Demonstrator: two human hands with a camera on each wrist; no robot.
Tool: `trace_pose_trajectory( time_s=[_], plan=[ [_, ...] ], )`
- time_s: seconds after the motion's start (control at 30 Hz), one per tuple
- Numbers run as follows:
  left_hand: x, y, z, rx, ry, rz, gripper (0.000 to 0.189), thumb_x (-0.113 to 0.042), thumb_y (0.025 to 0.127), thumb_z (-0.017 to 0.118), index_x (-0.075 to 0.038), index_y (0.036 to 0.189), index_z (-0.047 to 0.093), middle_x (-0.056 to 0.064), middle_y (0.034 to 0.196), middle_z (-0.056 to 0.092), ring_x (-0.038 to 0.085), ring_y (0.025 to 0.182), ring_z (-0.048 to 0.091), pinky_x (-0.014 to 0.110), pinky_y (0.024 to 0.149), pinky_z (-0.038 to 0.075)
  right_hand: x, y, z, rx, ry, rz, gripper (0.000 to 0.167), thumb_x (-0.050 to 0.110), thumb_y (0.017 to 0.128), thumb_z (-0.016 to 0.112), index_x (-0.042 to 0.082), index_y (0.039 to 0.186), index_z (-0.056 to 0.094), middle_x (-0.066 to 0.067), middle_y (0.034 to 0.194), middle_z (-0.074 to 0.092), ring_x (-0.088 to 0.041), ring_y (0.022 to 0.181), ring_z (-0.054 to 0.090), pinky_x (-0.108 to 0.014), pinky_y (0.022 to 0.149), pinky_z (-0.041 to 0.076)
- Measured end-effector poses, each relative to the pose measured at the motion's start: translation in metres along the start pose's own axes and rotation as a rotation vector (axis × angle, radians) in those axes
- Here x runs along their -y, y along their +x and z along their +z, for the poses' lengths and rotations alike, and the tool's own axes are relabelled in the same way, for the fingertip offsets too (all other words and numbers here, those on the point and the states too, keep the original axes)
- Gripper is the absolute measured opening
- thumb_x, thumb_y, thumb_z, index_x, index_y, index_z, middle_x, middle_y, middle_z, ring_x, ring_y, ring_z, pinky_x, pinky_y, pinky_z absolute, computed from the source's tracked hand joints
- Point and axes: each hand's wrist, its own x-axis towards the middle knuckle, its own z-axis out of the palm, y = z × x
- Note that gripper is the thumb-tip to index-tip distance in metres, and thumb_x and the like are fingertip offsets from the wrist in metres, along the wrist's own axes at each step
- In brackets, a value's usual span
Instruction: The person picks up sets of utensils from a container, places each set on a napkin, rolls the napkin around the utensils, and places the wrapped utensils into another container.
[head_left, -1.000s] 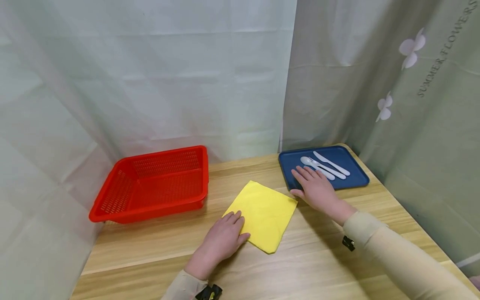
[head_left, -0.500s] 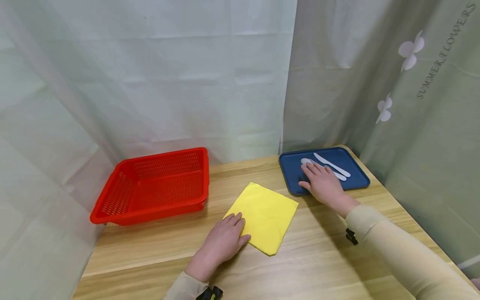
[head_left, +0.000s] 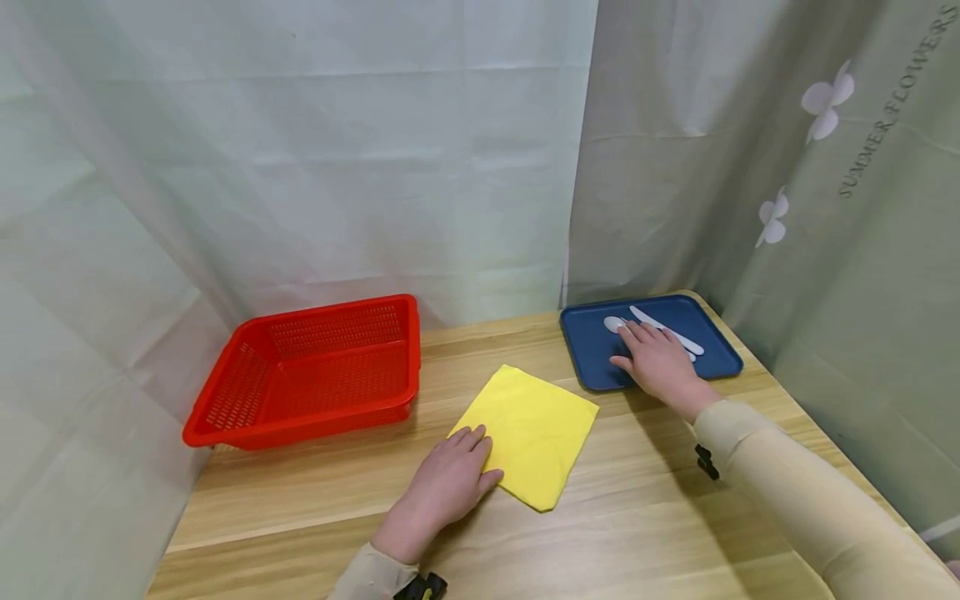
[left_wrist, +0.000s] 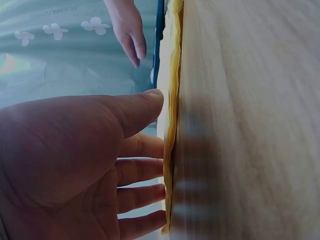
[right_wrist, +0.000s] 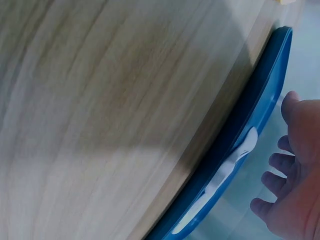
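A folded yellow cloth (head_left: 536,433) lies flat on the wooden table. The straight fingertips of my left hand (head_left: 442,487) rest on its near left edge, as the left wrist view also shows. Over the dark blue tray (head_left: 592,362) my right hand (head_left: 658,365) is held palm down with its fingers extended. Beneath it lies white cutlery: a spoon (head_left: 613,324) with its bowl showing past the fingertips, and a knife (head_left: 645,316) behind. The right hand hides the fork and most of the spoon's handle. In the right wrist view, its fingers hang apart above the spoon (right_wrist: 247,141).
A red perforated plastic basket (head_left: 300,429) stands at the back left of the table (head_left: 300,508). Pale curtains (head_left: 345,167) close in the back and both sides. The tray sits near the table's back right corner.
My right hand has moved right and slightly farther in over the tray, from its near left edge to above the cutlery, covering the fork. My left hand stays on the cloth.
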Motion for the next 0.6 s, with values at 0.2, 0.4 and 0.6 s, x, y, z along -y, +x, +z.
trace_pose_trajectory(
  time_s=[0.2, 0.4, 0.6],
  plan=[
    [0.0, 0.0, 0.0, 0.001, 0.008, 0.0, 0.056, -0.042, 0.108, 0.072, -0.002, 0.147, 0.066, 0.019, 0.159, 0.059, 0.041, 0.146, 0.056, 0.058, 0.118, 0.049, -0.007, 0.006, 0.003, 0.028, -0.014, 0.016, 0.065, 0.041, 0.112, 0.065, -0.006, 0.156, 0.055, -0.03, 0.16, 0.054, -0.051, 0.148, 0.049, -0.068, 0.124, 0.036],
    [0.0, 0.0, -0.001, 0.008, 0.01, -0.001, 0.056, -0.042, 0.108, 0.071, -0.002, 0.148, 0.066, 0.019, 0.159, 0.058, 0.041, 0.146, 0.055, 0.058, 0.118, 0.049, -0.01, 0.009, 0.003, 0.071, -0.022, 0.038, 0.065, 0.041, 0.113, 0.063, -0.007, 0.155, 0.056, -0.031, 0.159, 0.053, -0.05, 0.148, 0.05, -0.069, 0.123, 0.037],
    [0.0, 0.0, -0.001, 0.015, 0.007, -0.008, 0.057, -0.043, 0.109, 0.07, -0.002, 0.149, 0.065, 0.018, 0.16, 0.058, 0.04, 0.147, 0.055, 0.059, 0.119, 0.048, -0.011, 0.01, 0.004, 0.04, -0.012, 0.056, 0.057, 0.038, 0.111, 0.069, -0.008, 0.143, 0.063, -0.03, 0.142, 0.066, -0.051, 0.134, 0.061, -0.069, 0.114, 0.047]
  ],
)
